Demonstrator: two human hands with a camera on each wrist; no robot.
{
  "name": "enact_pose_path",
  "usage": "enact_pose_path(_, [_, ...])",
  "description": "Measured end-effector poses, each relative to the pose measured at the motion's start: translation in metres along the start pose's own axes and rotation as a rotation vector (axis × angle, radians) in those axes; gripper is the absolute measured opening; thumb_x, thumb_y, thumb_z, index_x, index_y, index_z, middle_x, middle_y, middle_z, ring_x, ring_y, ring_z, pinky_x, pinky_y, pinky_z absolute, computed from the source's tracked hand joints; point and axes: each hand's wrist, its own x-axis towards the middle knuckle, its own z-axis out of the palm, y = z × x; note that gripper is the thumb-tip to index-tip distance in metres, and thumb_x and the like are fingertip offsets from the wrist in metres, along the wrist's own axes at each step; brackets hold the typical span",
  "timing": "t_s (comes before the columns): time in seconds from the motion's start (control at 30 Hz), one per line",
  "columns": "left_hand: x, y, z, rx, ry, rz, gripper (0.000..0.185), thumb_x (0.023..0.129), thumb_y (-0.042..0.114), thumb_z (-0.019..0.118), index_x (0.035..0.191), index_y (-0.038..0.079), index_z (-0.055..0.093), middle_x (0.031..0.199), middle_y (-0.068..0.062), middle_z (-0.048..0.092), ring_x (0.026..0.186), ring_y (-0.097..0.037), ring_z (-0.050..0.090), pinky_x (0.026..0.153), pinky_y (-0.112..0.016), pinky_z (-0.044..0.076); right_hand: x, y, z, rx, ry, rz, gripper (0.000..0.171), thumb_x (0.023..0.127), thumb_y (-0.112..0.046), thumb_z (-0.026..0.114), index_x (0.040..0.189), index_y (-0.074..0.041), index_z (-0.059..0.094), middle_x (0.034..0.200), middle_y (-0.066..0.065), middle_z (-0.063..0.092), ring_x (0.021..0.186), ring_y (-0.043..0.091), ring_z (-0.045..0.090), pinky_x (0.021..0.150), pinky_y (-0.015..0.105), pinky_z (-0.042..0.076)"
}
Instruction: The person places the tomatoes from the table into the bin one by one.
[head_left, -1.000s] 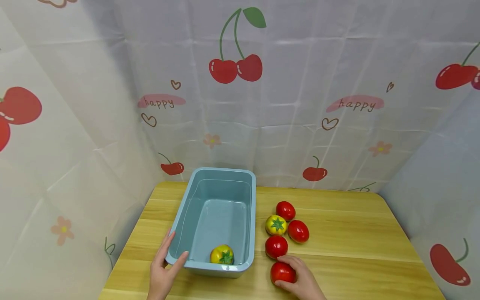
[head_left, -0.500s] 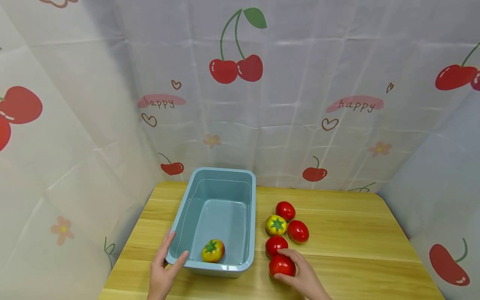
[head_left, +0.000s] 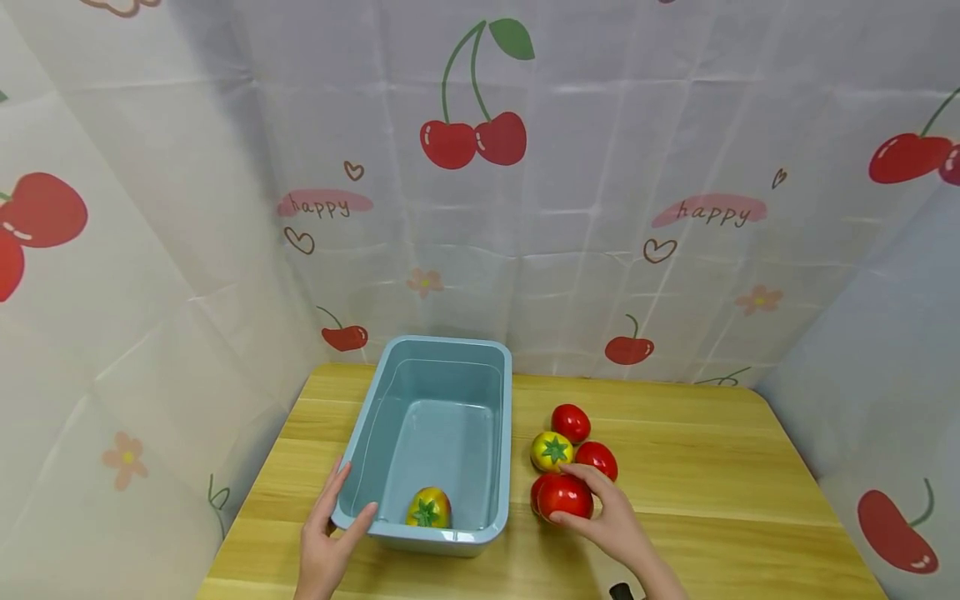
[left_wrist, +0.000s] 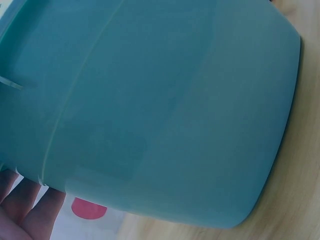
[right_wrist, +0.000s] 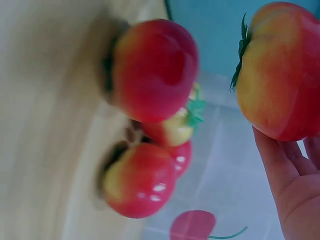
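My right hand (head_left: 611,521) holds a red tomato (head_left: 566,497) between thumb and fingers. In the right wrist view this tomato (right_wrist: 282,70) shows a yellow base and green leaves, raised off the table. Partly hidden behind it in the head view is another red tomato (head_left: 536,495). A yellow tomato (head_left: 552,451) with a green star of leaves and two more red tomatoes (head_left: 571,423) lie just beyond. My left hand (head_left: 327,546) grips the near-left corner of a blue-grey plastic bin (head_left: 506,433). One yellow-red tomato (head_left: 429,508) lies inside, by the near wall.
The wooden table (head_left: 690,467) extends right of the tomatoes. A white curtain (head_left: 562,225) printed with cherries stands behind and on both sides. A small black object (head_left: 621,591) shows by my right wrist. In the left wrist view the bin's wall (left_wrist: 165,110) fills most of the frame.
My right hand has lifted the near red tomato and moved it away from the table's front, over its neighbour. The tomato in the bin has rolled and turned. My left hand stays put.
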Motion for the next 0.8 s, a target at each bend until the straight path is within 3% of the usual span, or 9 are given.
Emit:
enact_pose_path(0.27, [0.0,-0.002,0.001,0.0,0.005,-0.001,0.064,0.081,0.02,0.075,0.139,0.019,0.047,0.149,0.002,0.031,0.129,-0.024,0.036,0.077,-0.01,0.042,0.014,-0.015,-0.011,0.028,0.005,-0.074,0.061,0.07,-0.039,0.082,0.124,-0.027,0.057,0.124,-0.007,0.056,0.11,0.019,0.052,0.082,0.038,0.05])
enact_pose_path(0.4, [0.0,-0.002,0.001,0.008,-0.002,-0.005,0.064,0.082,0.02,0.075,0.14,0.019,0.046,0.15,0.001,0.03,0.129,-0.025,0.036,0.076,-0.01,0.042,0.02,-0.023,-0.013,0.042,0.014,-0.095,0.061,0.071,-0.038,0.082,0.125,-0.025,0.056,0.124,-0.007,0.055,0.11,0.022,0.051,0.079,0.041,0.051])
enact_pose_path(0.67, [0.0,-0.003,0.001,0.004,0.003,-0.005,0.064,0.082,0.02,0.075,0.139,0.018,0.046,0.15,0.001,0.03,0.129,-0.024,0.036,0.077,-0.01,0.042,0.028,-0.04,-0.017,0.049,0.021,-0.102,0.06,0.071,-0.037,0.082,0.125,-0.035,0.055,0.126,-0.007,0.054,0.111,0.026,0.051,0.077,0.045,0.052])
enact_pose_path(0.8, [0.0,-0.002,0.002,0.002,0.011,-0.001,0.064,0.081,0.019,0.075,0.139,0.018,0.047,0.149,0.0,0.032,0.128,-0.025,0.037,0.077,-0.009,0.041,0.032,-0.047,-0.018,0.047,0.027,-0.123,0.061,0.072,-0.036,0.082,0.126,-0.033,0.055,0.128,-0.005,0.053,0.113,0.027,0.05,0.078,0.045,0.051])
